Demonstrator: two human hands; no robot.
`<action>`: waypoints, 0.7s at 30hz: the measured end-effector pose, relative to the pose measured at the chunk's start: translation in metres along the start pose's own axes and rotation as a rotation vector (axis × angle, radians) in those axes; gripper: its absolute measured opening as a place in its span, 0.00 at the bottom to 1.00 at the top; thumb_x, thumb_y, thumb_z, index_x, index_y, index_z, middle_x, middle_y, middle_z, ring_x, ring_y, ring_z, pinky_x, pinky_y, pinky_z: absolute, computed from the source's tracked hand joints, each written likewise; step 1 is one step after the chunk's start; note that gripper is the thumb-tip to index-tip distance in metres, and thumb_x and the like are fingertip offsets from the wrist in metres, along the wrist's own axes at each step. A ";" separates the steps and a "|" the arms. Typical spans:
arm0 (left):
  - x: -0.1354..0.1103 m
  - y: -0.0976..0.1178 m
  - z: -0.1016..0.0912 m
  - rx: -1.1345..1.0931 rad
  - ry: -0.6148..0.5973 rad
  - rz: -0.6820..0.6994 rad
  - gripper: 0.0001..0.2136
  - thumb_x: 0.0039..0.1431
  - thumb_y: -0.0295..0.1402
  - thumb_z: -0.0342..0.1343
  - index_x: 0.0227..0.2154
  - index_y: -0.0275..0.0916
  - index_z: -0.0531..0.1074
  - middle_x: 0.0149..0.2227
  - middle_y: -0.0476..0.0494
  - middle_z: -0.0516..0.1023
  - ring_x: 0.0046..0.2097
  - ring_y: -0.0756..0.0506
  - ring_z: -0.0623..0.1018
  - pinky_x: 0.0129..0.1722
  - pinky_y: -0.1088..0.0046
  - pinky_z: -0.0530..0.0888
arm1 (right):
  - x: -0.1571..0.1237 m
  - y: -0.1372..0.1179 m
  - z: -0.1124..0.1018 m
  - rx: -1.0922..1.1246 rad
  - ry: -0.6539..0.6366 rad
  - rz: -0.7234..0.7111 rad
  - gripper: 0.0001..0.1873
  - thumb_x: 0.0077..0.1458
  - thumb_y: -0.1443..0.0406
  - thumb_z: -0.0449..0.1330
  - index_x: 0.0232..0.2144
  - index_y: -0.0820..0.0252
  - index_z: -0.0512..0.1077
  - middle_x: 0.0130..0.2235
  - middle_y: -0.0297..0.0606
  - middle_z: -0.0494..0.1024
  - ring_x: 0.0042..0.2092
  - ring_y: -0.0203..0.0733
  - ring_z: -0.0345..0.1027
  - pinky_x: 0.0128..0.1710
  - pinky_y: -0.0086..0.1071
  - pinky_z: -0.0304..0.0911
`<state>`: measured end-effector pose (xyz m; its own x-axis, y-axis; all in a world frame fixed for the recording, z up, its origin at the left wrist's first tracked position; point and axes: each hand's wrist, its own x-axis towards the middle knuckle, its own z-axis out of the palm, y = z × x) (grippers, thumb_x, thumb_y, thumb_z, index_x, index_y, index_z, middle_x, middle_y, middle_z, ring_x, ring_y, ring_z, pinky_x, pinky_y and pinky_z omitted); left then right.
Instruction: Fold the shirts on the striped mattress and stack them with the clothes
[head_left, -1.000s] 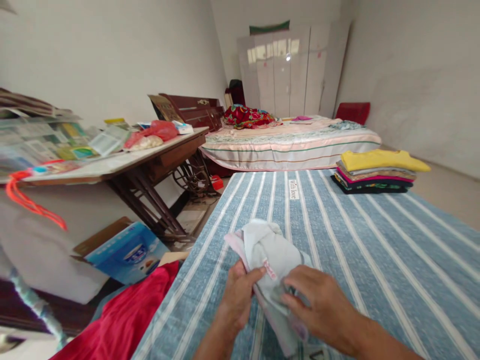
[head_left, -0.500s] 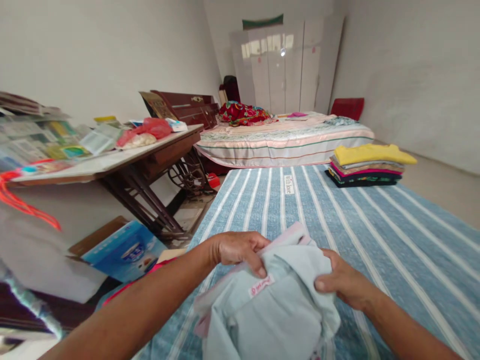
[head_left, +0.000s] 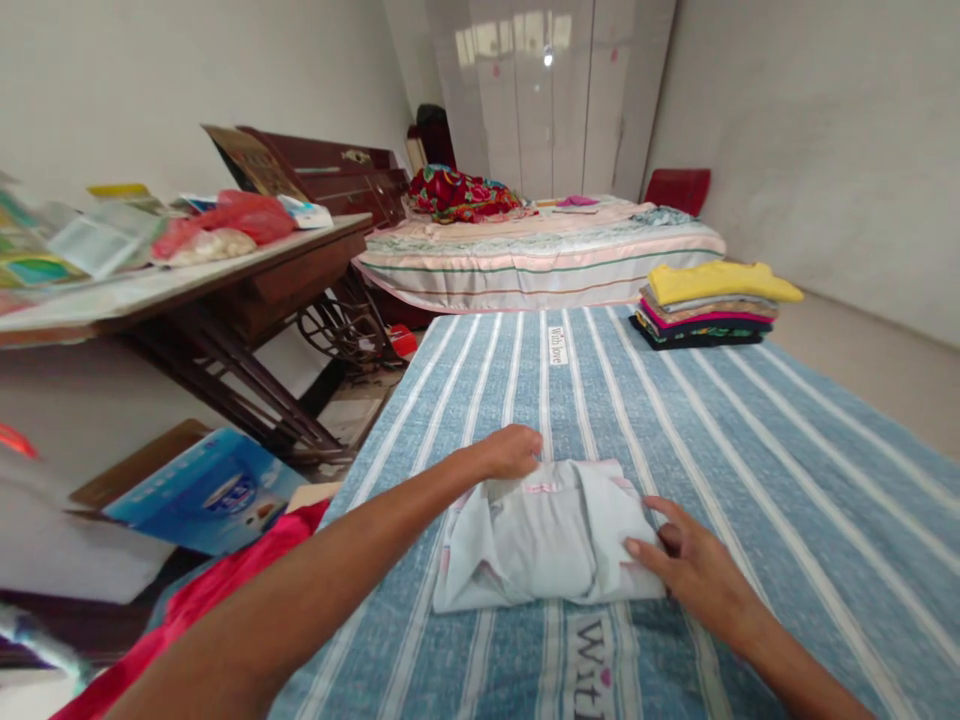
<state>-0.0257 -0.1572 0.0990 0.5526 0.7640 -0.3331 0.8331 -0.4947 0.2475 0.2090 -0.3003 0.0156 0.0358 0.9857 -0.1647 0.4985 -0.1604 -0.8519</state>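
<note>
A pale blue-grey shirt [head_left: 551, 540] with pink edging lies folded into a rough rectangle, its collar and small label at the far side. At its far left edge, my left hand [head_left: 516, 452] is closed on the cloth by the collar, the fingertips hidden. My right hand [head_left: 694, 560] holds the right edge, thumb on top and fingers curled at the side. Beneath the shirt is a blue-and-white striped bed cover [head_left: 495, 385].
A stack of folded clothes [head_left: 709, 305], yellow on top, sits on the far right of the cover. On the left stand a cluttered sewing-machine table [head_left: 330, 235] and a blue box [head_left: 217, 495]. Red cloth [head_left: 247, 575] hangs near my left arm. Another bed [head_left: 540, 260] lies beyond.
The shirt, held up and bunched half a second ago, now lies flatter on the cover, farther from me. Both hands have gone down with it, and the view has tilted down slightly.
</note>
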 end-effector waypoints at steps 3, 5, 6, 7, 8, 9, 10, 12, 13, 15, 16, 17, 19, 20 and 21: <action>-0.024 -0.001 0.002 0.054 0.075 -0.039 0.09 0.53 0.26 0.47 0.34 0.37 0.72 0.35 0.43 0.76 0.39 0.44 0.74 0.38 0.71 0.68 | -0.002 0.007 -0.005 -0.029 0.008 -0.080 0.25 0.52 0.50 0.55 0.46 0.62 0.67 0.20 0.28 0.69 0.22 0.39 0.65 0.22 0.32 0.60; -0.044 0.006 0.003 0.087 0.138 -0.062 0.10 0.56 0.28 0.46 0.36 0.36 0.71 0.39 0.40 0.75 0.41 0.42 0.74 0.41 0.68 0.68 | -0.005 0.005 -0.008 -0.120 0.115 -0.146 0.23 0.52 0.50 0.55 0.43 0.60 0.69 0.25 0.32 0.74 0.26 0.41 0.69 0.26 0.34 0.64; -0.055 0.012 0.005 0.097 0.170 -0.062 0.10 0.57 0.29 0.46 0.37 0.36 0.70 0.41 0.39 0.74 0.43 0.42 0.74 0.42 0.67 0.69 | -0.007 0.003 -0.008 -0.173 0.181 -0.193 0.22 0.53 0.50 0.55 0.42 0.59 0.70 0.28 0.35 0.76 0.28 0.42 0.70 0.29 0.35 0.65; -0.065 0.020 0.009 0.099 0.198 -0.048 0.10 0.58 0.30 0.45 0.38 0.36 0.70 0.42 0.38 0.74 0.44 0.42 0.74 0.43 0.66 0.69 | -0.009 0.000 -0.008 -0.223 0.240 -0.252 0.21 0.53 0.51 0.55 0.41 0.59 0.70 0.32 0.37 0.76 0.32 0.44 0.71 0.32 0.37 0.66; -0.074 0.028 0.014 0.090 0.215 -0.022 0.11 0.59 0.31 0.44 0.39 0.36 0.70 0.44 0.38 0.73 0.45 0.41 0.73 0.45 0.65 0.69 | -0.011 -0.002 -0.008 -0.264 0.286 -0.318 0.19 0.54 0.52 0.54 0.41 0.59 0.70 0.35 0.39 0.76 0.35 0.45 0.72 0.35 0.38 0.66; -0.082 0.037 0.021 0.076 0.218 0.012 0.12 0.60 0.31 0.44 0.41 0.36 0.70 0.46 0.37 0.73 0.48 0.41 0.72 0.48 0.63 0.67 | -0.013 -0.005 -0.007 -0.297 0.315 -0.384 0.18 0.55 0.54 0.54 0.41 0.60 0.70 0.37 0.41 0.76 0.38 0.46 0.71 0.38 0.39 0.66; -0.088 0.044 0.028 0.070 0.223 0.031 0.12 0.60 0.31 0.44 0.43 0.36 0.69 0.49 0.36 0.72 0.51 0.40 0.70 0.52 0.61 0.65 | -0.015 -0.009 -0.005 -0.324 0.328 -0.442 0.16 0.56 0.55 0.53 0.41 0.60 0.70 0.39 0.42 0.75 0.40 0.46 0.71 0.40 0.39 0.66; -0.093 0.053 0.044 0.064 0.207 0.050 0.14 0.60 0.31 0.44 0.47 0.35 0.67 0.54 0.34 0.68 0.57 0.39 0.66 0.56 0.57 0.60 | -0.017 -0.015 -0.003 -0.372 0.308 -0.512 0.14 0.58 0.58 0.52 0.40 0.61 0.70 0.39 0.42 0.75 0.41 0.46 0.70 0.41 0.39 0.66; -0.092 0.055 0.052 0.062 0.199 0.045 0.15 0.59 0.30 0.45 0.48 0.35 0.67 0.56 0.34 0.66 0.58 0.38 0.64 0.57 0.55 0.59 | -0.017 -0.018 -0.002 -0.398 0.285 -0.520 0.13 0.58 0.59 0.52 0.40 0.61 0.70 0.38 0.42 0.75 0.40 0.45 0.70 0.40 0.39 0.66; -0.086 0.053 0.062 0.055 0.189 0.026 0.16 0.60 0.30 0.45 0.50 0.34 0.65 0.58 0.33 0.64 0.59 0.38 0.63 0.58 0.54 0.58 | -0.017 -0.023 -0.002 -0.449 0.227 -0.509 0.11 0.57 0.61 0.52 0.39 0.60 0.70 0.37 0.41 0.74 0.38 0.45 0.70 0.39 0.39 0.66; -0.083 0.051 0.065 0.050 0.185 0.021 0.17 0.60 0.30 0.45 0.51 0.35 0.65 0.58 0.34 0.63 0.60 0.39 0.62 0.58 0.55 0.58 | -0.018 -0.025 -0.003 -0.470 0.201 -0.499 0.10 0.56 0.62 0.53 0.39 0.59 0.70 0.37 0.40 0.74 0.38 0.45 0.70 0.39 0.39 0.67; -0.081 0.049 0.066 0.045 0.183 0.022 0.17 0.60 0.31 0.45 0.51 0.35 0.64 0.58 0.34 0.64 0.60 0.39 0.62 0.58 0.55 0.58 | -0.018 -0.026 -0.005 -0.486 0.182 -0.493 0.10 0.55 0.63 0.54 0.39 0.59 0.70 0.38 0.40 0.74 0.39 0.45 0.70 0.39 0.38 0.67; -0.078 0.049 0.062 0.040 0.191 0.032 0.17 0.59 0.31 0.46 0.51 0.34 0.64 0.57 0.34 0.65 0.59 0.39 0.64 0.57 0.57 0.59 | -0.020 -0.027 -0.008 -0.497 0.156 -0.501 0.11 0.54 0.64 0.55 0.41 0.59 0.70 0.40 0.40 0.74 0.40 0.45 0.70 0.39 0.38 0.67; -0.078 0.051 0.059 0.037 0.199 0.039 0.17 0.59 0.32 0.46 0.50 0.34 0.65 0.56 0.34 0.66 0.57 0.39 0.65 0.56 0.57 0.60 | -0.021 -0.028 -0.009 -0.498 0.140 -0.511 0.12 0.53 0.65 0.55 0.42 0.58 0.70 0.41 0.40 0.74 0.41 0.44 0.69 0.40 0.37 0.67; -0.079 0.054 0.056 0.035 0.217 0.040 0.15 0.59 0.32 0.46 0.48 0.34 0.67 0.54 0.33 0.68 0.56 0.39 0.67 0.55 0.58 0.61 | -0.021 -0.027 -0.010 -0.500 0.123 -0.521 0.13 0.53 0.66 0.55 0.42 0.58 0.70 0.42 0.40 0.74 0.42 0.44 0.69 0.41 0.37 0.67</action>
<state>-0.0226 -0.2674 0.0880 0.5702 0.8128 -0.1191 0.8130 -0.5375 0.2241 0.2037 -0.3166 0.0474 -0.2314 0.9309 0.2826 0.8121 0.3448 -0.4707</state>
